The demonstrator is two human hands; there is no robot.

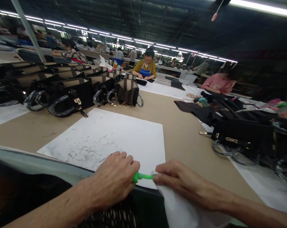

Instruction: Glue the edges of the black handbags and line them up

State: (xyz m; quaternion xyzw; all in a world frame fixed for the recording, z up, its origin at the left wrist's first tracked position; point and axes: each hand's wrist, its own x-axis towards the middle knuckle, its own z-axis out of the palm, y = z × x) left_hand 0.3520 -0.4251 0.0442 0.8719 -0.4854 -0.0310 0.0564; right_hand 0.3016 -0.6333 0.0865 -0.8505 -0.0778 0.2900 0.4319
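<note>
My left hand (118, 175) is closed round a bright green tool (143, 176) whose narrow tip points right. Most of the tool is hidden inside the fist. The fingers of my right hand (176, 179) are pinched together at that tip, where something small and pale shows. A thin white sheet, cloth or paper (181, 205), hangs from under my right hand; its exact material is unclear. Both hands are at the table's near edge, over the front of a white paper sheet (129, 133) marked with dark smears.
Black handbags (69, 98) with plastic-wrapped handles stand in rows on the left. More black bags (243, 136) and dark fabric pieces (205, 112) lie on the right. Brown board (181, 126) covers the table. One co-worker (145, 66) sits across, another (219, 82) to the right.
</note>
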